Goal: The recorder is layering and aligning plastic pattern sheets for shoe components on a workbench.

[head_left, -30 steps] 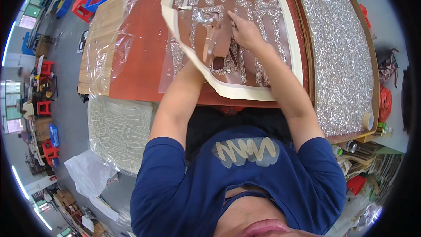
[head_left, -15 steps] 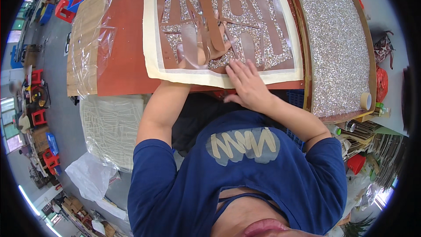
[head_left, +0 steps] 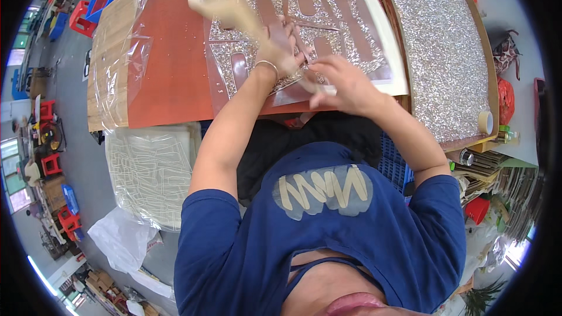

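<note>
— Head view: what surface lies under the hands?

— A reddish-brown table [head_left: 170,64], with a glittery cut-out sheet [head_left: 304,17] edged in cream and a second silver glitter panel [head_left: 445,47] to its right. Grey floor lies to the left, with red stools [head_left: 79,14].

— And the hands?

— The left hand [head_left: 281,47] pinches a blurred cream strip [head_left: 234,14] lifted off the sheet; the right hand [head_left: 342,85] grips the strip's near end, fingers closed.

— Anything nearby?

— Clear plastic wrap [head_left: 114,64], a tape roll [head_left: 485,122], and a pale patterned sheet [head_left: 153,172] beside the table.
</note>
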### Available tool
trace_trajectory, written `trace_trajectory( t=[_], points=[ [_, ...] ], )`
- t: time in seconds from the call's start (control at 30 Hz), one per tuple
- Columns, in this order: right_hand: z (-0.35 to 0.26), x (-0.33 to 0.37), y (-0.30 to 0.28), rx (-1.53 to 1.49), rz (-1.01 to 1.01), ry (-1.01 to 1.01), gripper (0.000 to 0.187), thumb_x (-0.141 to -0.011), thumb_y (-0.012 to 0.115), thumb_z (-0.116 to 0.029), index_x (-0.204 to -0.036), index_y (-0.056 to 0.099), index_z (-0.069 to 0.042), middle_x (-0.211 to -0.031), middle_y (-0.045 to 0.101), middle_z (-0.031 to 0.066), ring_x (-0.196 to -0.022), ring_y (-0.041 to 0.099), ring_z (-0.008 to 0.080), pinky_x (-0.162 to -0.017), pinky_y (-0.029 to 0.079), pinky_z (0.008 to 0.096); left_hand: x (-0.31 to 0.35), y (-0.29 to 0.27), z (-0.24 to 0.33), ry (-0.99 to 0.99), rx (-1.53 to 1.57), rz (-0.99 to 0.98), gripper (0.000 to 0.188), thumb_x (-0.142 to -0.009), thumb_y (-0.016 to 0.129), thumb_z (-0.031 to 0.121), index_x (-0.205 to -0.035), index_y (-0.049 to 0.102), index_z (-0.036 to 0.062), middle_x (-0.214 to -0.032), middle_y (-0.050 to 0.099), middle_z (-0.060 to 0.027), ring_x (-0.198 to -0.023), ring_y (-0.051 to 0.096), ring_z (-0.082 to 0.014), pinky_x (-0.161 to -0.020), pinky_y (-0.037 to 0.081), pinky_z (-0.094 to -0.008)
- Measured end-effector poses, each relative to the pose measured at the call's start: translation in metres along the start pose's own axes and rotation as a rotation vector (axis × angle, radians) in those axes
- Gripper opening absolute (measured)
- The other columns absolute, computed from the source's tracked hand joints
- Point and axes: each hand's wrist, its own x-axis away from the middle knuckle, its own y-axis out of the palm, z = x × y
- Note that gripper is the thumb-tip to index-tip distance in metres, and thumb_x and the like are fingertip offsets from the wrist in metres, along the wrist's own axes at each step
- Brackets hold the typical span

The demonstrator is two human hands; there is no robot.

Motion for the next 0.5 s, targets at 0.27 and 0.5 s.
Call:
trace_trajectory(
  t=[0.27,0.5],
  points=[
    [0.021,0.065,0.036,0.356,-0.061,0.048,0.05,-0.077,0.07,-0.022,-0.118,0.055,0.003,-0.119,0.056,0.0155,-0.111,0.053,0.0322,-0.098,0.039,0.0473,-0.012,0.002,-0.001,0.116,0.135,-0.01,0.06,-0.087,0.042,0.04,-0.129,0.052,-0.0009,-0.131,0.055,-0.0161,-0.127,0.046,-0.0288,-0.111,0.03,-0.0436],
    [0.023,0.039,0.028,0.216,0.024,0.335,0.007,-0.082,0.055,-0.006,-0.088,0.058,-0.004,-0.083,0.062,0.0151,-0.072,0.063,0.0342,-0.064,0.05,0.0439,0.008,0.004,-0.007,0.174,0.058,-0.173,0.097,-0.082,0.045,0.067,-0.143,0.027,-0.0061,-0.15,0.023,-0.0265,-0.142,0.018,-0.0381,-0.117,0.013,-0.0435]
  ],
)
